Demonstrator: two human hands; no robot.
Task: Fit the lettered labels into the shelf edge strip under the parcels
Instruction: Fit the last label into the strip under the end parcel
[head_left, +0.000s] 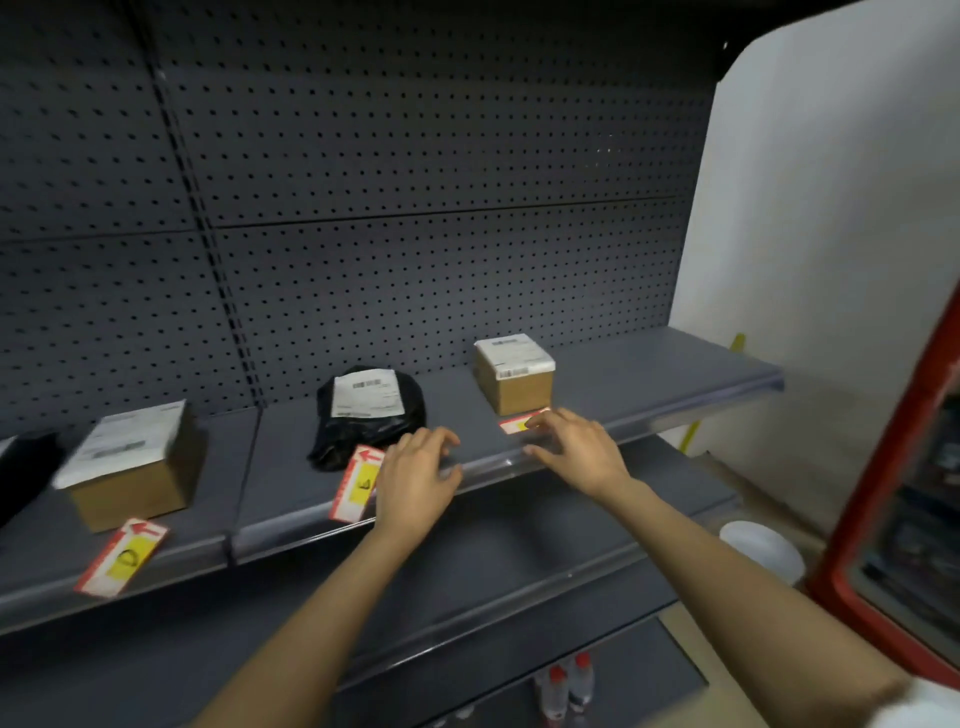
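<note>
Three red-and-white labels with yellow lettered patches lie flat on the grey shelf: a left label before a brown box, a middle label before a black bag parcel, and a right label before a small box. My left hand rests on the clear shelf edge strip, fingers spread, beside the middle label. My right hand lies over the strip, fingertips touching the right label. Neither hand holds anything.
A dark perforated back panel rises behind the shelf. Lower shelves sit below, with two red-capped bottles at the bottom. A white bowl and a red-framed cabinet stand to the right. Another black parcel is at the far left.
</note>
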